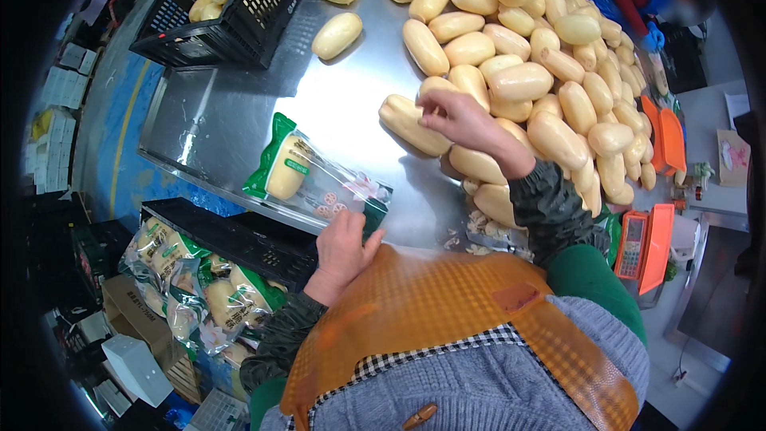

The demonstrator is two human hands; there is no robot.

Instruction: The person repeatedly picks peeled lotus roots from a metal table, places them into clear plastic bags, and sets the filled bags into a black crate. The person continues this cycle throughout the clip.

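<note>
My left hand (344,248) grips the near end of a clear plastic bag (326,182) with green ends, lying on the steel table (227,102). One pale peeled lotus root segment sits in the bag's far end; the near part lies flat. My right hand (458,117), its fingers bent, is over the end of a long lotus root segment (413,123) at the pile's edge. Whether the fingertips touch that root is hard to tell. Behind and right of this hand spreads a large pile of lotus root segments (514,81).
A black crate (245,30) holding lotus roots stands at the table's far left. Filled bags (221,299) lie in a lower black crate (239,239) at left. A knife (497,243) rests among scraps by my apron. Orange scales (643,245) stand right; a gloved person (652,39) is beyond.
</note>
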